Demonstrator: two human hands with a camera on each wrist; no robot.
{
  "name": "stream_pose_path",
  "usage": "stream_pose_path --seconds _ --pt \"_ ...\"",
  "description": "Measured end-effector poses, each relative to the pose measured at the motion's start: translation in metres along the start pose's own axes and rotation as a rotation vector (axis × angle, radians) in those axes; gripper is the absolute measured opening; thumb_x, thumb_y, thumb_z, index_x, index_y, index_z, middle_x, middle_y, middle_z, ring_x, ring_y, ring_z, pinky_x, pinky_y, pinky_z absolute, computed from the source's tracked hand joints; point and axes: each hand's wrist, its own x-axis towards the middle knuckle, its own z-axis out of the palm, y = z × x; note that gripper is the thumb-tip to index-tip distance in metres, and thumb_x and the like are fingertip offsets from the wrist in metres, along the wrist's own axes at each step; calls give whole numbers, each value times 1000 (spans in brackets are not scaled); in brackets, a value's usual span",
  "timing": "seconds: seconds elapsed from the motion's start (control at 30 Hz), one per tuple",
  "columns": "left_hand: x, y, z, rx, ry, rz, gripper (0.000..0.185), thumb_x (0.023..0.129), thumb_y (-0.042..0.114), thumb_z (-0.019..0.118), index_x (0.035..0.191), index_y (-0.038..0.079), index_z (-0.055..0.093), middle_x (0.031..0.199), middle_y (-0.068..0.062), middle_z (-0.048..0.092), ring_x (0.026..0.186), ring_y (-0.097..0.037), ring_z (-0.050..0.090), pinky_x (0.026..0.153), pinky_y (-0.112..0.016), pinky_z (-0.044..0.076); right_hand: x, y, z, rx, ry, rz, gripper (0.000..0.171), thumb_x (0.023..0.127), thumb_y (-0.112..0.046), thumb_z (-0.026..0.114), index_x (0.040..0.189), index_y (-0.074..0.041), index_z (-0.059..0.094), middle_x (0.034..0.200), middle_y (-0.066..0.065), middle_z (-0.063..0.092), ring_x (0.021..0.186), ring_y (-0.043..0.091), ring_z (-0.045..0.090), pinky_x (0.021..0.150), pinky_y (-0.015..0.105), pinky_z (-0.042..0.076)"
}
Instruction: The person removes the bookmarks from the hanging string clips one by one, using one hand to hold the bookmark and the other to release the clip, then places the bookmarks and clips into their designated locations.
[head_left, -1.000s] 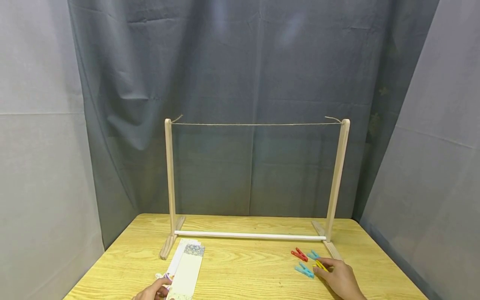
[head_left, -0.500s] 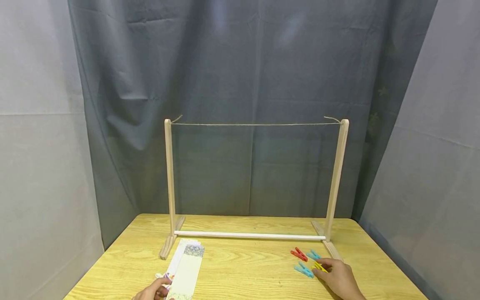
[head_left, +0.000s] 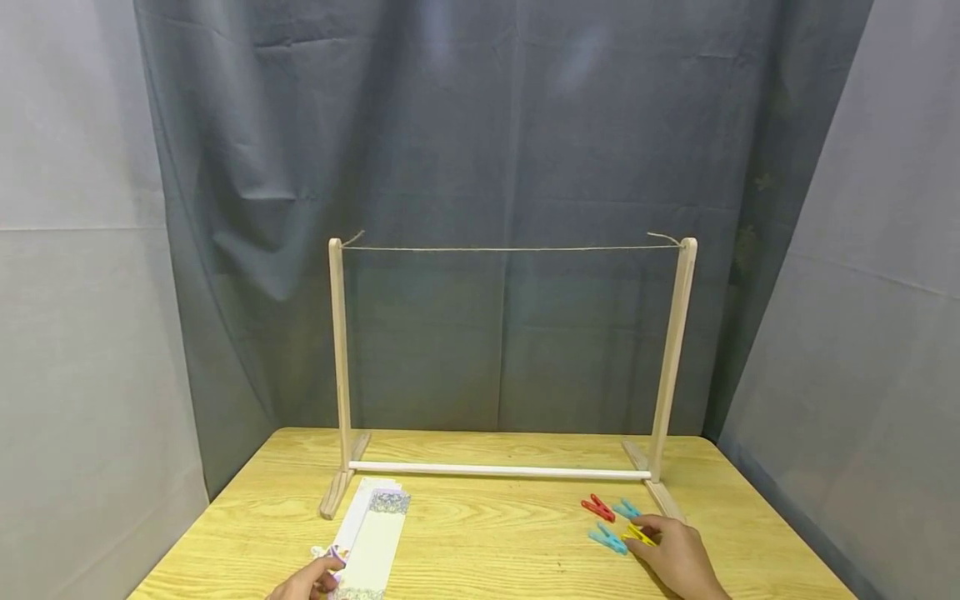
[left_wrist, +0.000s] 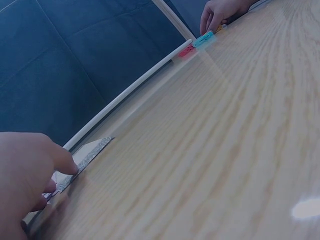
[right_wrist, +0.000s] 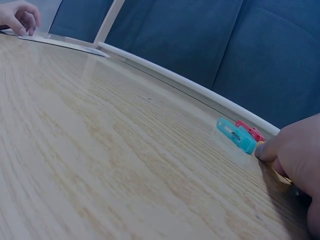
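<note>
My right hand (head_left: 678, 554) pinches a yellow clothespin (head_left: 639, 535) between thumb and fingers, low at the tabletop. Close by lie a red clothespin (head_left: 598, 508) and two light-blue ones, the nearer blue clothespin (head_left: 608, 539) right at my fingertips. In the right wrist view the yellow clothespin is mostly hidden by my fingers. Over on the left, fingertips of my left hand (head_left: 306, 579) rest loosely at the side of several long paper cards. The top card (head_left: 375, 542) is cream with a grey-blue patterned end; a white card (head_left: 352, 525) shows beneath it.
Behind the cards and clothespins stands a wooden frame with a left post (head_left: 340, 350), a right post (head_left: 673, 358) and a white bottom bar (head_left: 495, 472). A thin string (head_left: 510, 248) stretches between the post tops. Grey curtains (head_left: 427, 350) enclose the wooden table (head_left: 487, 542).
The yellow clothespin has shifted slightly left in my right fingers. My left hand stays almost still beside the cards.
</note>
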Motion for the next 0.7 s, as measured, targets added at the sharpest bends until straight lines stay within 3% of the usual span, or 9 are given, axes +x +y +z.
stream_pose_path --seconds 0.1,0.5,0.7 --pt "1 -1 -1 -12 -23 -4 53 91 29 78 124 -7 59 99 -2 61 88 -27 63 75 -53 54 0 0 0 2 -6 4 35 80 -22 90 109 -5 79 91 -1 71 87 27 69 78 51 57" --pt "-4 10 13 128 185 -62 44 87 33 83 119 6 68 93 4 63 79 -16 61 65 -42 53 -1 -1 -2 -14 17 -20 44 80 -27 90 117 -7 76 89 -4 71 91 31 69 83 58 55" --pt "-5 11 15 138 208 -70 43 86 32 84 118 7 69 91 5 63 77 -15 59 64 -39 51 -2 -3 -6 -4 0 -8 46 84 -31 88 121 -7 75 92 -2 72 97 38 69 86 62 53"
